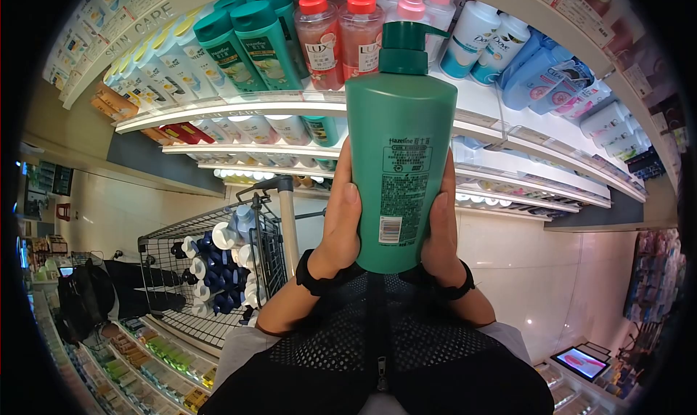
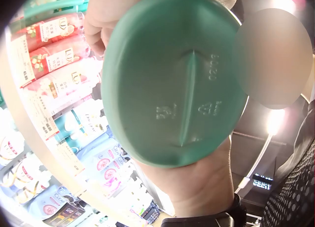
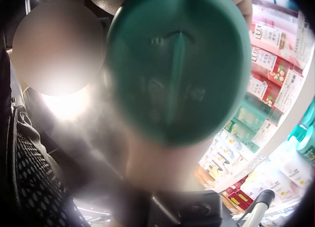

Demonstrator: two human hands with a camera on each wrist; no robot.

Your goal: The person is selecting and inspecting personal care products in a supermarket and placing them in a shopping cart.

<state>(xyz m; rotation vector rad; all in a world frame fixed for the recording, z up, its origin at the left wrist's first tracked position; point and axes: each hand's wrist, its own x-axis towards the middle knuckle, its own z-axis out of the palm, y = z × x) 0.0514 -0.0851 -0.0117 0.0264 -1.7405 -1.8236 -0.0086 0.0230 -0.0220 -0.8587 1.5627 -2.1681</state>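
Observation:
A large green pump bottle [image 1: 401, 161] stands upright between the two hands, its printed label and barcode facing the head camera. The left hand [image 1: 341, 219] grips its left side, thumb along the edge, and the right hand [image 1: 440, 222] grips the right side the same way. From below, the oval bottle base [image 2: 172, 84] fills much of the left wrist view, with fingers [image 2: 106, 20] behind it. The same base [image 3: 179, 69] covers the upper middle of the right wrist view. Most fingers are hidden behind the bottle.
Shelves [image 1: 508, 146] of bottles span the front, with green bottles [image 1: 265, 45] and red pump bottles [image 1: 317, 41] behind the held one. A wire cart [image 1: 167, 270] with white and dark blue items stands at the left. Another person [image 1: 91, 299] is farther left.

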